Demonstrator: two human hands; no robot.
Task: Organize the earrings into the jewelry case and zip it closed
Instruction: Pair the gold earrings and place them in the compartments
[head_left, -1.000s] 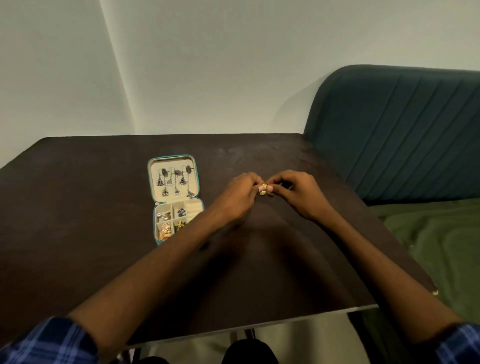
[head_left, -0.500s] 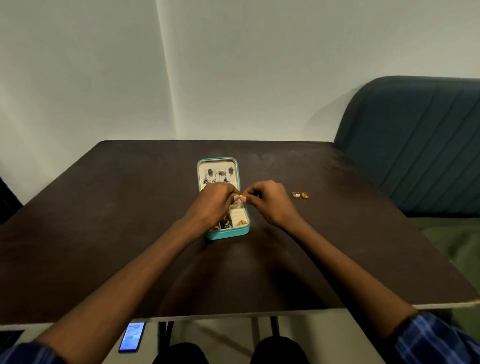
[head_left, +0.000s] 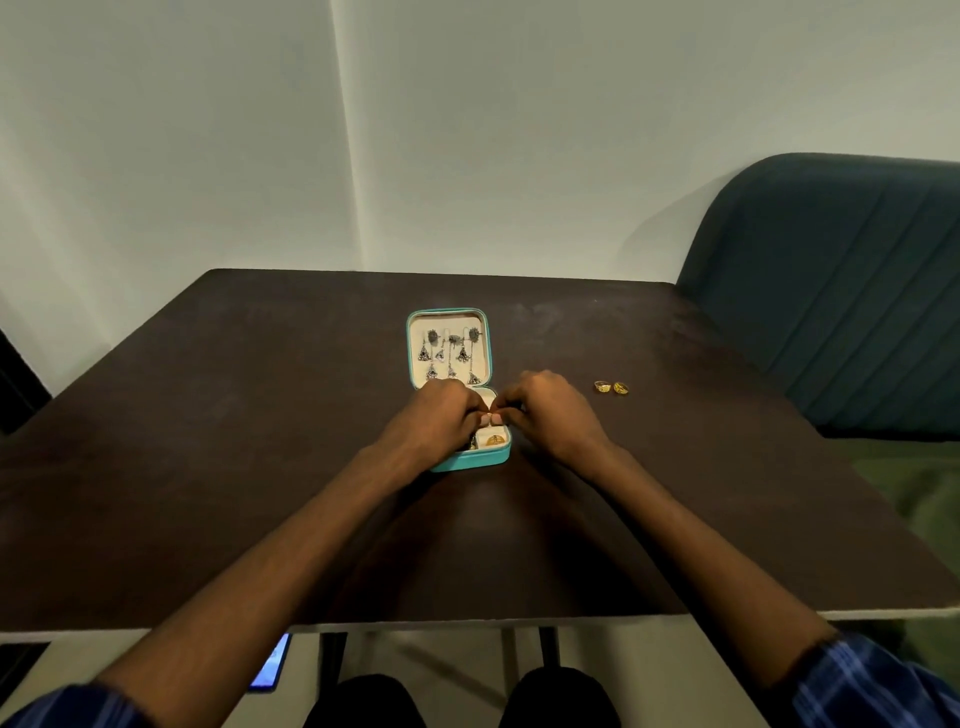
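Our left hand (head_left: 445, 415) and right hand (head_left: 545, 413) meet fingertip to fingertip over the open jewelry case (head_left: 457, 387) mid-table (head_left: 208, 415), pinching something too small to identify. Two gold earrings (head_left: 611, 387) lie toward the right edge.

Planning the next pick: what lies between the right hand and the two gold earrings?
Only bare table between the right hand and gold earrings, head view.

1. A teal jewelry case (head_left: 470, 460) lies open near the middle of the dark tabletop (head_left: 208, 441), with dangling earrings (head_left: 450, 353) hung in its lid.
2. The left hand (head_left: 441, 415) and right hand (head_left: 550, 410) meet over the case's tray, fingers (head_left: 485, 418) curled together; whether they pinch anything is unclear.
3. Two gold earrings (head_left: 611, 387) lie on the tabletop toward its right edge, apart from the case.
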